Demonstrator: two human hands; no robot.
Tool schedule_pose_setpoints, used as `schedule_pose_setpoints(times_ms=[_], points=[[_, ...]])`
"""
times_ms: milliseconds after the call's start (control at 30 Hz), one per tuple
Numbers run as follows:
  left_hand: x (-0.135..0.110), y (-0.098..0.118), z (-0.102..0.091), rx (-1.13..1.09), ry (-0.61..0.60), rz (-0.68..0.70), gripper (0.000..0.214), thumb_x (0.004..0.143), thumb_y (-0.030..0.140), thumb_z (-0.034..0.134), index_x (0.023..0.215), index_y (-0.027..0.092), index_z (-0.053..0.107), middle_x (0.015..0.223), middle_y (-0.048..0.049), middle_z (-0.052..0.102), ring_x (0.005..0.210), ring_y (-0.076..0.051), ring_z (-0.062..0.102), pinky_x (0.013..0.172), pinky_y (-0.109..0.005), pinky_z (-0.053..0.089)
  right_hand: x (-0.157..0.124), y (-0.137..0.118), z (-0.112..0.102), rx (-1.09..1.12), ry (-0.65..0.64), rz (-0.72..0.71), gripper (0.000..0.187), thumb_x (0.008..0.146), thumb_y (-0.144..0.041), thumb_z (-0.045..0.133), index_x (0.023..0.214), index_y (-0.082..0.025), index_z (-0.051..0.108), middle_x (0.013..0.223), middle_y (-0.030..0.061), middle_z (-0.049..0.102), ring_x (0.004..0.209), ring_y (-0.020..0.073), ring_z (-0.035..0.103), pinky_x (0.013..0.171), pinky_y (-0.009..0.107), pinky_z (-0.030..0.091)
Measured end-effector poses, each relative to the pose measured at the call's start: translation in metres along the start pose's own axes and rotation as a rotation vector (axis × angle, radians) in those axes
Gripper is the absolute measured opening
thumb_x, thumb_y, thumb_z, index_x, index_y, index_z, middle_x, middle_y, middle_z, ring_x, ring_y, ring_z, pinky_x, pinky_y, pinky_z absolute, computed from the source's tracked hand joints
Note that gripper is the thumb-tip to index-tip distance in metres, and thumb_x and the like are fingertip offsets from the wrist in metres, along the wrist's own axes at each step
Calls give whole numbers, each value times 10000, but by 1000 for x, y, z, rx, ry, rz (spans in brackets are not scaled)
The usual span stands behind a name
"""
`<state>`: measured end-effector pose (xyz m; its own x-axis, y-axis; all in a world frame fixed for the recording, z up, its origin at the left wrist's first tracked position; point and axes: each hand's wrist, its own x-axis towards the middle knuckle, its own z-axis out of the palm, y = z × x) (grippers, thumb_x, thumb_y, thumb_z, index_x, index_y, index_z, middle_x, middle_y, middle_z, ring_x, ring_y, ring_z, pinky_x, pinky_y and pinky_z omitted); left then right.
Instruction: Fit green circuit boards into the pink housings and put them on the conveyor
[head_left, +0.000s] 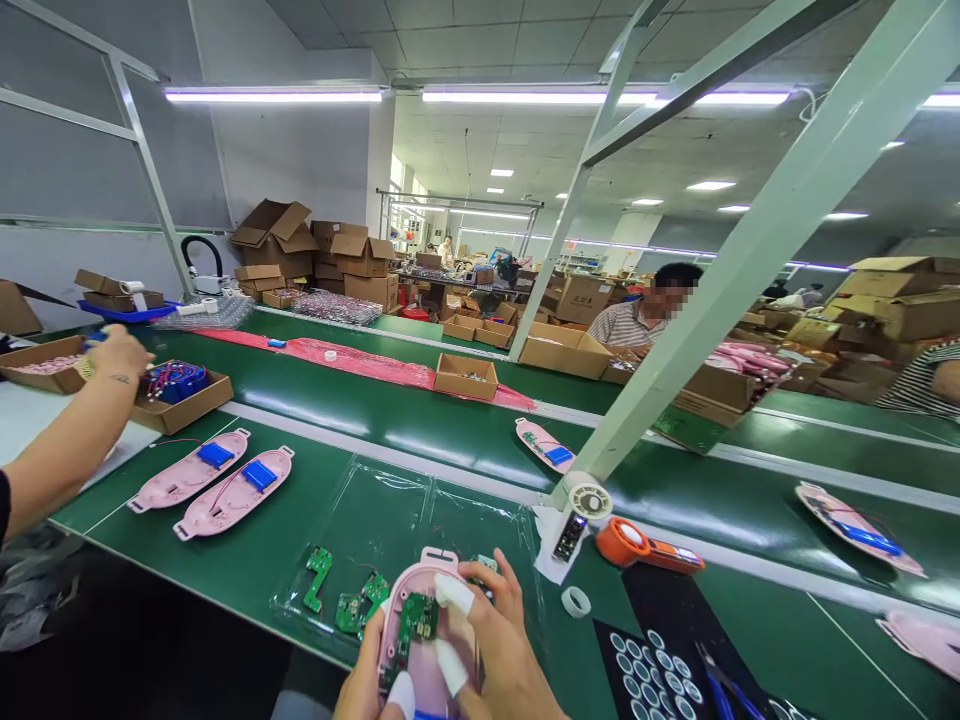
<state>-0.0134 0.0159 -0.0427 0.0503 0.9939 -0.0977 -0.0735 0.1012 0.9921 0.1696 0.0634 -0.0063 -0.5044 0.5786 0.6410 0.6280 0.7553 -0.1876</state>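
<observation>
At the bottom centre both my hands hold a pink plastic shell (pixel 429 592) with a green circuit board (pixel 417 618) set in it. My left hand (pixel 369 682) grips the shell's left edge from below, a white cot on one fingertip. My right hand (pixel 499 645) closes over the shell's right side, its white-cotted fingers pressing by the board. Loose green circuit boards (pixel 352 600) lie on a clear plastic sheet (pixel 375 520) just left of the shell.
Two pink shells with blue batteries (pixel 214 475) lie at left, where a co-worker's arm (pixel 64 445) reaches into a cardboard box (pixel 184 390). An orange tool (pixel 645 547), a tape ring (pixel 576 601) and a black mat (pixel 675 640) sit to the right. A slanted green frame post (pixel 720 300) rises ahead.
</observation>
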Motion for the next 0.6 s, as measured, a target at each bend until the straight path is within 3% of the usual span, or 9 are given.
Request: schedule_pose_setpoints(times_ms=[100,233,333,467,600], points=[[4,-10,7,-74,9,66,694,754,408,487,1356,113,312,1380,-188,558,1233,-307,559,1016,-363,402,1,3,-1,66,41,-3,693,575,-111,479,1262,-181,415,1113,99,588,1177,285,487,1123,600,168],[3,-14,12,5,37,84,747,761,401,435,1366,21,217,1357,-266,556,1226,-323,564,1016,-388,391,13,2,-10,60,43,-70,569,658,-57,489,1210,-181,431,1035,79,610,1101,248,526,1104,570,268],[2,-13,13,19,50,101,717,759,361,432,1364,25,244,1372,-253,550,1249,-305,550,1044,-373,366,18,-1,-15,88,31,-60,488,715,-54,496,1182,-185,436,1026,88,596,1085,239,540,1071,556,360],[0,-10,13,-4,51,150,698,758,348,433,1359,14,310,1383,-247,543,1254,-304,548,1051,-368,375,8,1,-15,198,32,-3,459,727,-96,521,1169,-198,451,1105,103,552,1203,255,508,1088,488,390],[-1,-4,14,-17,44,41,737,670,298,574,1368,113,425,1306,-169,633,1207,-363,577,1031,-429,410,-8,1,-4,269,1,185,397,835,-164,518,1222,-212,444,1258,121,505,1268,254,502,1017,356,475]])
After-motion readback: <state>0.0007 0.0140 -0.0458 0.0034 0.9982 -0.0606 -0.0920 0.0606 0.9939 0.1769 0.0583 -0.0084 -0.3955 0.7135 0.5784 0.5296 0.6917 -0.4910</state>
